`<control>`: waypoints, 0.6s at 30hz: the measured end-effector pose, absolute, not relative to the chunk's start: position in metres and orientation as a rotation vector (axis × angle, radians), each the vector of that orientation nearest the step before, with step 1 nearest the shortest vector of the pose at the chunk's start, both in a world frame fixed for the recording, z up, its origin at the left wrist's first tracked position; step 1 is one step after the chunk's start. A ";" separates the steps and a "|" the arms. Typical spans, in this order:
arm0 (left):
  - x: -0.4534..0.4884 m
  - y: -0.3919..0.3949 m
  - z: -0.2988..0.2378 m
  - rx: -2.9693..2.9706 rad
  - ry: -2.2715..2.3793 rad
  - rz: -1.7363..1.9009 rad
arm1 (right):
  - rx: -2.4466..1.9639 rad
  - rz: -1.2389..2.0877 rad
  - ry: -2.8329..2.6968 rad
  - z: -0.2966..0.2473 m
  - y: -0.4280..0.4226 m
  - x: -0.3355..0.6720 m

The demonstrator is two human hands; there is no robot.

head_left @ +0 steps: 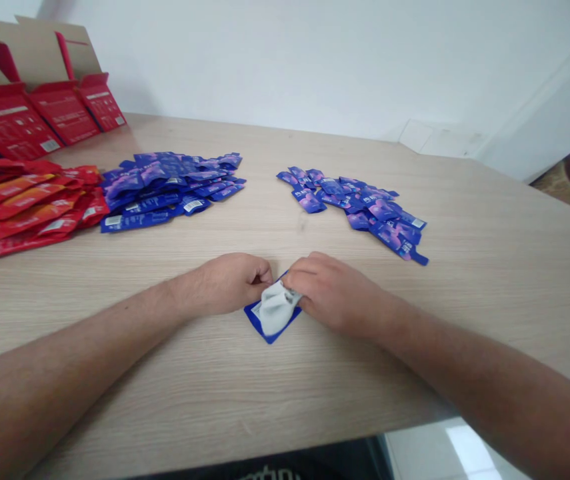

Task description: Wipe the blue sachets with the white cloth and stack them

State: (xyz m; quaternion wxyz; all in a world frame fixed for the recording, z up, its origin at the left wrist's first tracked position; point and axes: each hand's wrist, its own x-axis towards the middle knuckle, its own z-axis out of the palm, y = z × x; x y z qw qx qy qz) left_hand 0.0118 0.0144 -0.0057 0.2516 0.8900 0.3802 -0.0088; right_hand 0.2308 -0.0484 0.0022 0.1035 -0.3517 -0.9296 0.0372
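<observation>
A white piece of cloth (277,308), gathered and folded, lies over a flat blue packet (269,339) on the table. My right hand (332,293) is closed, its fingers and thumb pinching the upper right part of the cloth. From the left, my left hand (232,283) meets the packet and cloth with its fingers curled shut; what its fingertips pinch, if anything, is hidden. The packet's lower corner and side edges stick out from under the cloth, and the rest of it is covered.
Beyond my hands lie a pile of blue-purple packets (165,183) and a looser spread of similar ones (365,207). Red packets (29,207) are heaped at far left, before open red boxes (65,110). The table's front edge (265,453) runs close below me.
</observation>
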 end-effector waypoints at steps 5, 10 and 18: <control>0.012 0.015 -0.006 2.418 1.011 -0.016 | -0.899 0.208 -2.878 0.007 -0.053 0.232; 0.013 0.013 -0.004 2.436 1.056 -0.014 | -1.097 0.102 -2.689 0.002 -0.048 0.233; 0.012 0.014 -0.005 2.428 1.030 -0.010 | -0.977 0.189 -2.800 0.004 -0.047 0.237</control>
